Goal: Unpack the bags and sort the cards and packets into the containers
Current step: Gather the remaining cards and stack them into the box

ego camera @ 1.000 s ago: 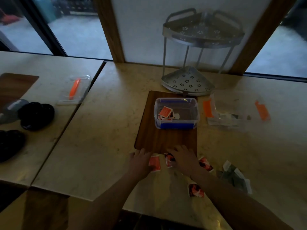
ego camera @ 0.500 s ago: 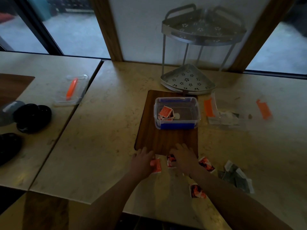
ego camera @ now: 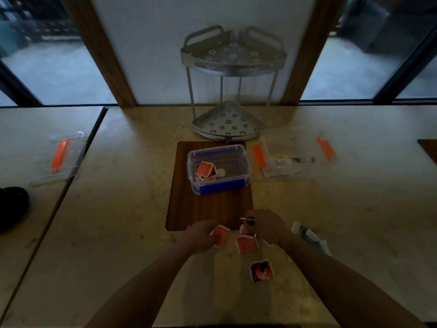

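My left hand [ego camera: 199, 235] grips an orange-backed card [ego camera: 221, 235] just off the near edge of the wooden board [ego camera: 208, 209]. My right hand [ego camera: 267, 224] pinches another card [ego camera: 246, 224] held upright beside it. Two more cards lie on the table: one orange back [ego camera: 247, 243] between my hands and one face-up card [ego camera: 261, 270] nearer me. A clear tub with blue clips [ego camera: 220, 170] stands on the board and holds several cards. Dark packets [ego camera: 309, 237] lie to the right of my right wrist.
A clear container with orange clips [ego camera: 296, 153] holding packets sits right of the board. A two-tier metal corner rack [ego camera: 230, 74] stands against the wall. A clear lid with an orange clip [ego camera: 59, 157] and a dark object [ego camera: 11, 207] rest on the left table.
Both hands closed on cards and lifted them off the table. The view shifted, so the board and tub now sit more central.
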A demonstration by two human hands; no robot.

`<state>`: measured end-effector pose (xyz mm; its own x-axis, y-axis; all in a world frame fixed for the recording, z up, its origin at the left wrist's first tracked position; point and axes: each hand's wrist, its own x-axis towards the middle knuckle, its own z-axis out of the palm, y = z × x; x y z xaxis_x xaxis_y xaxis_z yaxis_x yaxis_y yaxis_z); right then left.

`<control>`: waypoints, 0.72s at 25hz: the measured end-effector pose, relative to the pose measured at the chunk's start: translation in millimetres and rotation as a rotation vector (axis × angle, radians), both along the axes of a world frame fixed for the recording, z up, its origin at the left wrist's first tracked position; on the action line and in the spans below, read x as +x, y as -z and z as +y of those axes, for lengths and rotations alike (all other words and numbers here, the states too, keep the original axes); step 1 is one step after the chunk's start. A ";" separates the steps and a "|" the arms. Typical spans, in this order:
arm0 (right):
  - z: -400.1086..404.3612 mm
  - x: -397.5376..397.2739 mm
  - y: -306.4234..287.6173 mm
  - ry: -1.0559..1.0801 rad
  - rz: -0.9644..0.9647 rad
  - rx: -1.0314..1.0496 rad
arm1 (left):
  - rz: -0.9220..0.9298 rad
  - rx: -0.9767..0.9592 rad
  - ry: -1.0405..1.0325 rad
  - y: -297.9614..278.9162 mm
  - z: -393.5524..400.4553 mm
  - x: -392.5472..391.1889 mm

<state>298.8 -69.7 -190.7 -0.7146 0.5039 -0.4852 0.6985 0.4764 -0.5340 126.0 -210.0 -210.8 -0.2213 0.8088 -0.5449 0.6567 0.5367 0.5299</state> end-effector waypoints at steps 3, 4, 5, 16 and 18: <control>20.3 28.2 -2.4 0.037 -0.069 0.054 | -0.052 -0.014 0.095 -0.4 20.3 17.6; 25.9 37.0 -2.5 0.042 -0.099 0.060 | -0.038 -0.018 0.146 -0.4 27.0 25.1; 30.1 43.7 -2.6 0.048 -0.127 0.060 | -0.016 -0.011 0.196 0.4 32.8 32.3; 22.4 55.7 29.7 0.097 -0.148 0.096 | 0.153 -0.004 0.200 16.6 49.6 62.9; 20.7 54.6 33.8 0.062 -0.161 0.207 | 0.188 -0.021 0.208 22.0 49.5 64.8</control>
